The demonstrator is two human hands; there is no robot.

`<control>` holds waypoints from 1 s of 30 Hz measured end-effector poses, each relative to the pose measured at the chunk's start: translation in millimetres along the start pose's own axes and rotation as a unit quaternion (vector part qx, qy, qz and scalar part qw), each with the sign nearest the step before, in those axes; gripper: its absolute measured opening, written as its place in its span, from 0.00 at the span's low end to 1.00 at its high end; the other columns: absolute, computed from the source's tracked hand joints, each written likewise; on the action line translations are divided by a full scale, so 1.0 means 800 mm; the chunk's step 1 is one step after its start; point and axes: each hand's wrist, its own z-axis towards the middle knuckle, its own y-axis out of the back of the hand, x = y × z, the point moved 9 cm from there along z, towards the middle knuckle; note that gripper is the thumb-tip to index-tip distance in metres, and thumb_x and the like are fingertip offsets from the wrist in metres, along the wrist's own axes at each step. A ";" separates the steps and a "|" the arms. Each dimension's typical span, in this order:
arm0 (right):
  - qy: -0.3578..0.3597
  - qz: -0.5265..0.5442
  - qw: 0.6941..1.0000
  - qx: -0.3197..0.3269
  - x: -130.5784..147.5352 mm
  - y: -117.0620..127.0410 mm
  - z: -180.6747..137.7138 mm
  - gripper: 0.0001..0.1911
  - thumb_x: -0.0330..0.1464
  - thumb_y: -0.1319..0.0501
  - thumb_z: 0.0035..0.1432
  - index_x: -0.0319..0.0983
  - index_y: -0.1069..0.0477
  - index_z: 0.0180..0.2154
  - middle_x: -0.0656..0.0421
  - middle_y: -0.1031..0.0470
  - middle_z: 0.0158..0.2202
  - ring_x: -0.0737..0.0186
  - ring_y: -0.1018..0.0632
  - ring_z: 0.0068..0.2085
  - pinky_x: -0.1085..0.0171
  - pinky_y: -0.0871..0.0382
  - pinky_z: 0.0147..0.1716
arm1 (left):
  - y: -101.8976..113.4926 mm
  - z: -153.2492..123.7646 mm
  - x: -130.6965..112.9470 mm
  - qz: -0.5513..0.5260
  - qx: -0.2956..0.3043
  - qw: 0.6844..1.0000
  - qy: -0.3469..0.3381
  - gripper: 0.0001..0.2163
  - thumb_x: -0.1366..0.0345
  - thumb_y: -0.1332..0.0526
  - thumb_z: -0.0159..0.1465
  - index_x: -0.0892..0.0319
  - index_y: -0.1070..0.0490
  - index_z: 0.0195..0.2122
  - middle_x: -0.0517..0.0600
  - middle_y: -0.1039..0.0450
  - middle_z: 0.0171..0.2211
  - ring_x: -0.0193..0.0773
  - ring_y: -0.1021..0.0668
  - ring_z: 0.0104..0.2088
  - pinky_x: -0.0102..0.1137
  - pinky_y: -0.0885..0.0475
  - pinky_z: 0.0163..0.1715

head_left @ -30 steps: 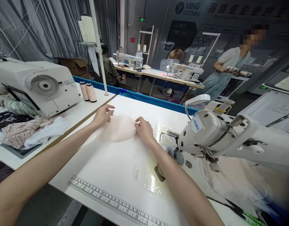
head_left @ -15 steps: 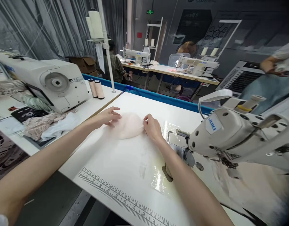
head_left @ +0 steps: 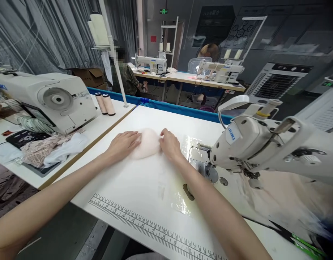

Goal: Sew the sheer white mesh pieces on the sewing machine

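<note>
A small pale pink piece of fabric (head_left: 148,143) lies bunched on the white sewing table (head_left: 144,191). My left hand (head_left: 123,143) rests flat on its left side, fingers stretched out. My right hand (head_left: 169,143) is at its right edge, fingers curled and pinching the cloth. A white sewing machine (head_left: 266,148) stands just right of my right hand, its needle area near the metal plate (head_left: 201,166).
Another white sewing machine (head_left: 47,99) stands on the left table with two thread spools (head_left: 106,104) and a heap of cloth (head_left: 51,150). A printed ruler (head_left: 155,231) runs along the table's near edge. Farther back are more machines and a seated person (head_left: 125,77).
My hands have drawn closer together, bunching the pink fabric smaller. My left hand now lies flat on it. A standing person at right has left the view.
</note>
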 end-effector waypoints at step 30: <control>-0.030 0.169 0.985 -0.018 -0.028 -0.009 0.027 0.14 0.33 0.49 0.64 0.44 0.24 0.38 0.63 0.21 0.42 0.63 0.24 0.43 0.66 0.35 0.42 | -0.036 0.108 0.010 -0.192 0.090 0.974 0.082 0.22 0.41 0.37 0.52 0.54 0.23 0.35 0.44 0.21 0.36 0.41 0.24 0.40 0.28 0.31 0.37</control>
